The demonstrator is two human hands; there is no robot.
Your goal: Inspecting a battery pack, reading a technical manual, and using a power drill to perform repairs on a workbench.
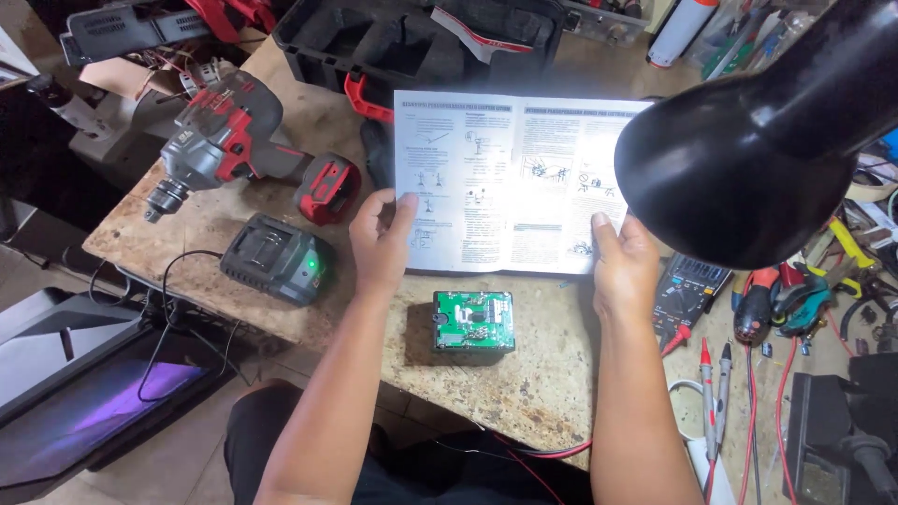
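the open booklet (505, 178) lies spread flat on the bench (552, 365) under the black lamp (748, 131), its long axis running left to right and its text upright toward the person. the left hand (382, 245) pinches its lower left edge in a closed grip; the right hand (625, 262) pins the lower right corner. it looks like reading is under way, and the green circuit board (473, 321) just below lies untouched. a charger (278, 259) and drill (220, 140) sit to the left.
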